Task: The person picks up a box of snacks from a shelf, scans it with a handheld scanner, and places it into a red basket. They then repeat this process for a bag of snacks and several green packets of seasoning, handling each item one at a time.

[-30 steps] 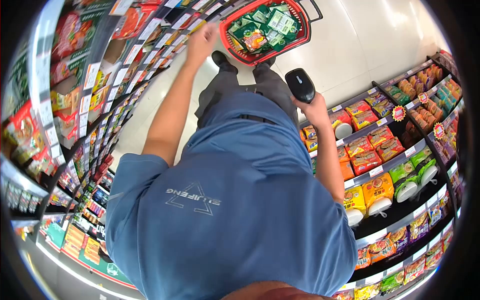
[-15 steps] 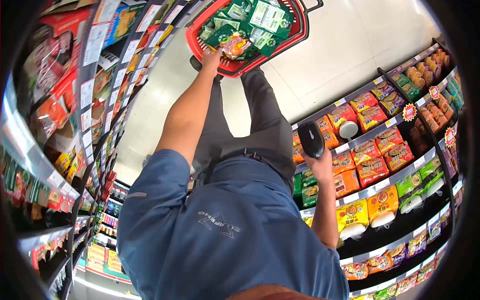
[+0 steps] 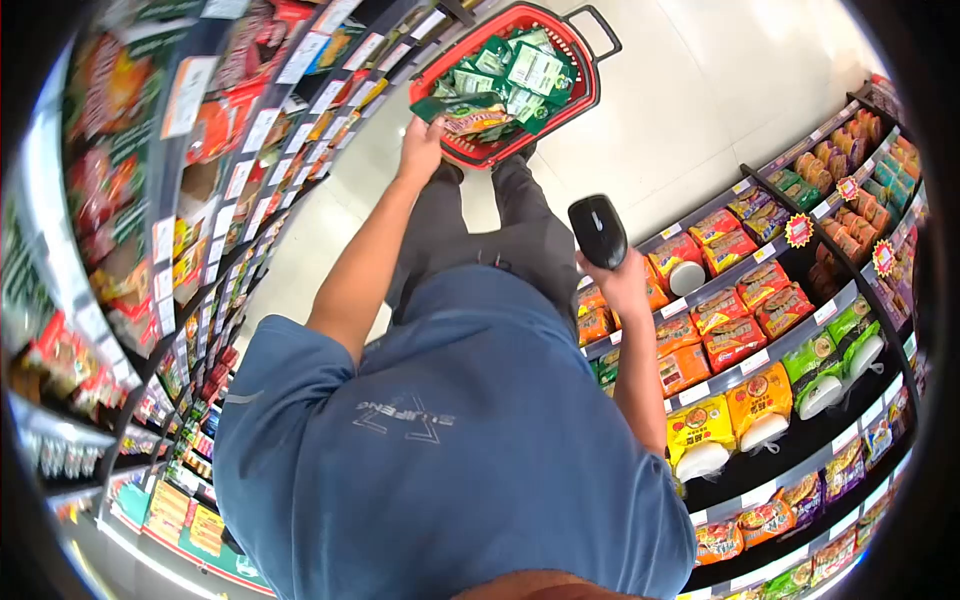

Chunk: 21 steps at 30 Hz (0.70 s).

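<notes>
In my left hand [image 3: 423,150] is a green packet with an orange food picture [image 3: 470,118], pinched at its near end. The hand is at the left rim of a red shopping basket [image 3: 592,88], and the packet is tilted over its contents. Several green packets with white labels [image 3: 537,68] lie piled inside the basket. My right hand [image 3: 622,278] is wrapped round the grip of a black handheld scanner [image 3: 598,232], its rounded head upward. The scanner is held beside the right-hand shelves, apart from the goods.
Tall shelves of hanging packets [image 3: 225,115] stand close on my left. To my right, stepped shelves [image 3: 735,372] carry red, orange, yellow and green noodle-like packs. The basket's black handle [image 3: 612,38] sticks out at its far right. Pale floor tiles [image 3: 700,90] run between the shelves.
My left hand has tilted the packet so that its front shows more edge-on. In view, the basket sits slightly further right and the scanner further left and higher; the camera view has shifted.
</notes>
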{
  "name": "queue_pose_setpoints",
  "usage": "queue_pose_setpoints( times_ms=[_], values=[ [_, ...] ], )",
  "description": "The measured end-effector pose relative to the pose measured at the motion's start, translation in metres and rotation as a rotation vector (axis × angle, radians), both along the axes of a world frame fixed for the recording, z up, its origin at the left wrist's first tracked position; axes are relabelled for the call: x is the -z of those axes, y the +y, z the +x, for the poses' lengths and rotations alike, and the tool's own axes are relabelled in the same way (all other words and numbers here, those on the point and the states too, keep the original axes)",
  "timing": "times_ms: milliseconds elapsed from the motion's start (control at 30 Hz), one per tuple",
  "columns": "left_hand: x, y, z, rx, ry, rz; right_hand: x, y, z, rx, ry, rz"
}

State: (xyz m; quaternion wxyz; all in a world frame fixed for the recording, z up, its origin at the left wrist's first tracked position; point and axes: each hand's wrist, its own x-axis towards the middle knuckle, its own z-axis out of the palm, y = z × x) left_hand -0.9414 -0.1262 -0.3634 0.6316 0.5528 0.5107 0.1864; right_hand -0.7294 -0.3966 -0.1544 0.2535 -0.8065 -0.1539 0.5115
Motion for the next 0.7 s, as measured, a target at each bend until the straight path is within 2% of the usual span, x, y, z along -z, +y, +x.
queue_pose_setpoints(
  times_ms=[33, 133, 200, 233, 300, 333, 400, 433, 600, 700],
  values=[
    [-0.055, 0.007, 0.012, -0.096, -0.217, -0.132, -0.011, 0.008, 0.004, 0.009, 0.004, 0.028],
    [-0.128, 0.041, 0.011, -0.251, -0.604, -0.264, -0.038, 0.028, 0.015, -0.064, 0.023, 0.122],
    [-0.154, 0.058, 0.011, -0.446, -0.678, -0.299, -0.045, 0.039, 0.016, -0.098, 0.015, 0.255],
    [-0.191, 0.057, 0.023, -0.581, -0.696, -0.346, -0.052, 0.045, 0.015, -0.119, 0.016, 0.276],
    [-0.19, 0.079, 0.012, 0.251, -1.319, -0.428, -0.075, 0.061, 0.014, -0.182, 0.03, 0.439],
    [-0.222, 0.067, 0.021, 0.195, -1.267, -0.371, -0.085, 0.066, 0.014, -0.249, 0.055, 0.439],
    [-0.254, 0.058, 0.032, 0.265, -1.385, -0.407, -0.112, 0.075, 0.009, -0.301, 0.125, 0.536],
    [-0.263, 0.058, 0.036, 0.337, -1.442, -0.386, -0.125, 0.079, 0.007, -0.337, 0.19, 0.624],
    [-0.3, 0.049, 0.043, 0.427, -1.537, -0.343, -0.156, 0.091, 0.002, -0.502, 0.325, 0.688],
    [-0.312, 0.042, 0.044, 0.451, -1.553, -0.332, -0.159, 0.097, 0.004, -0.558, 0.33, 0.638]
  ],
)
